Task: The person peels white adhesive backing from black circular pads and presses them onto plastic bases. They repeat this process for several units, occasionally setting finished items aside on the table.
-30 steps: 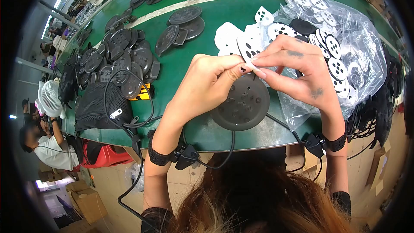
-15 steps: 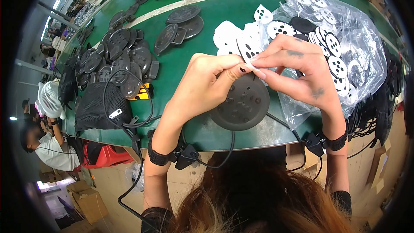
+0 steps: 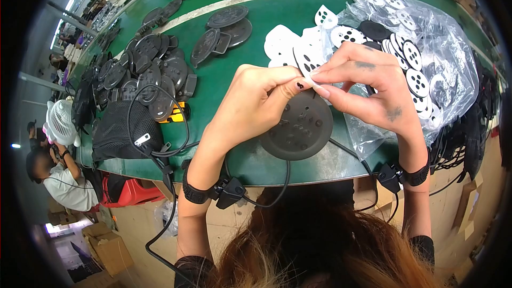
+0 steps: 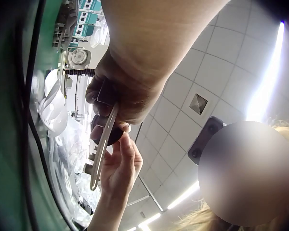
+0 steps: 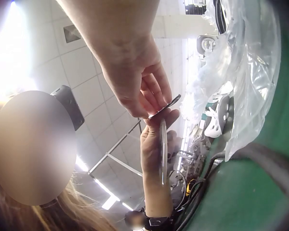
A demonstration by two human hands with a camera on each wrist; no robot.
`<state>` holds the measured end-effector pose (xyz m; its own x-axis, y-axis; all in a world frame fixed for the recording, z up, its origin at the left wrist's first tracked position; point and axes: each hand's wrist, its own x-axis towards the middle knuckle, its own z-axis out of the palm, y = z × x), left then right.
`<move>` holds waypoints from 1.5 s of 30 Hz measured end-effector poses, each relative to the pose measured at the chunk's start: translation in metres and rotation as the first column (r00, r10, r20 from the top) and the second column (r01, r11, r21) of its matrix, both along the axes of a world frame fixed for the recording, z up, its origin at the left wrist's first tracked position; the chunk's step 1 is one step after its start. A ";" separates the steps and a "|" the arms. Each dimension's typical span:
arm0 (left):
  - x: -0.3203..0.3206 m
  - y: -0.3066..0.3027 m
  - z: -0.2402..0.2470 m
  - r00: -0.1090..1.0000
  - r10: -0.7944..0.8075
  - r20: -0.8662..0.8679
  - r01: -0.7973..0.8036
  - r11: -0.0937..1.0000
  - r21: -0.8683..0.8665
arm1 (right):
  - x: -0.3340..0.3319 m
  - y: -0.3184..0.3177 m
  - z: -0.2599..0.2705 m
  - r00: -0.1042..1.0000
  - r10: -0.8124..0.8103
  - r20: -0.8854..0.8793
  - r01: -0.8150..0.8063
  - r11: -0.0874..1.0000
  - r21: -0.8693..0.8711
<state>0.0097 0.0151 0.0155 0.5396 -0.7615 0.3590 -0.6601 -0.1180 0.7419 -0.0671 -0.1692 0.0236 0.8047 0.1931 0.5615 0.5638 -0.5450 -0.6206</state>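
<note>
Both hands meet over the near table edge. My right hand (image 3: 368,85) pinches the lower edge of a small round pad (image 3: 305,57), white-faced with dark oval holes, between thumb and fingertips. The thumb and fingertips of my left hand (image 3: 258,98) come up to the same edge. Beneath them is a larger dark grey round plate (image 3: 298,133), held by my left hand; its upper part is hidden by the fingers. In the left wrist view the plate (image 4: 102,156) appears edge-on. The right wrist view shows the pad (image 5: 167,107) tilted at the right fingertips.
A clear plastic bag (image 3: 448,58) with many white pads lies at right. White sheets (image 3: 280,45) are behind the hands. Dark plates (image 3: 229,26) and a larger heap of them (image 3: 154,64) lie left, near a black mesh pouch (image 3: 128,130) and looped cable (image 3: 186,122).
Both hands and the pad stay almost in place. Dark plates at the far left back have shifted rightward and away. The person at far left has moved slightly.
</note>
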 end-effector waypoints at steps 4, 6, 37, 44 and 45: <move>0.000 0.000 -0.001 1.000 -0.003 0.012 0.003 1.000 -0.003 | 0.000 -0.002 0.001 1.000 0.022 -0.001 -0.022 0.999 -0.028; 0.000 0.000 0.000 1.000 -0.003 0.014 0.003 1.000 0.000 | 0.000 -0.003 0.001 0.999 0.040 -0.004 -0.040 0.998 -0.045; -0.003 -0.005 -0.007 0.990 0.027 0.136 -0.021 0.999 -0.048 | -0.004 -0.002 0.004 0.994 -0.009 -0.112 0.007 1.000 -0.013; -0.003 -0.006 -0.010 0.978 0.054 0.200 -0.046 0.998 -0.040 | -0.003 0.004 -0.006 0.989 -0.095 0.113 0.107 0.989 -0.099; -0.002 -0.006 -0.011 0.978 0.053 0.200 -0.046 0.998 -0.039 | -0.003 0.006 -0.005 0.989 -0.096 0.113 0.107 0.989 -0.099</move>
